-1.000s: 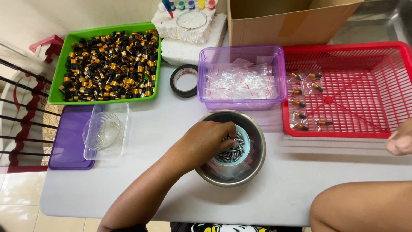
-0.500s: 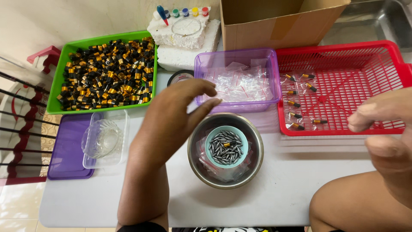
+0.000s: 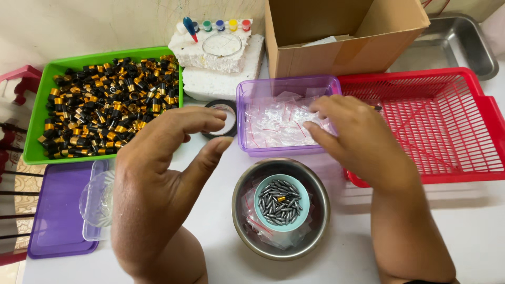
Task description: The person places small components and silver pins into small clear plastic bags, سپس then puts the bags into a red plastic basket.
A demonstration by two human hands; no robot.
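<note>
Bags: small clear plastic bags [image 3: 279, 123] lie heaped in the purple tray [image 3: 247, 150]; light, limp, slippery, so pinch one by an edge.
Right hand [image 3: 357, 139]: fingers narrow, pinching a bag at the tray's right side.
Left hand [image 3: 158, 173]: fingers wide, holding nothing, hovering above the tabletop [image 3: 473, 231].
Nearby: steel bowl [image 3: 315, 231] with small metal pins [image 3: 280, 202].
Room: crowded white tabletop, pale wall behind.

A crowded white table [image 3: 473, 226]. Bare tabletop shows only at the near right, below the red basket [image 3: 447, 126]. The far edge is blocked by a green tray [image 3: 37, 105], foam blocks [image 3: 215, 68] and a cardboard box [image 3: 336, 37]. A steel bowl [image 3: 281, 210] fills the near centre, just below the purple bin [image 3: 284, 113]. A narrow gap runs between bowl and purple lid [image 3: 58, 210], partly filled by the left hand [image 3: 158, 163].
</note>
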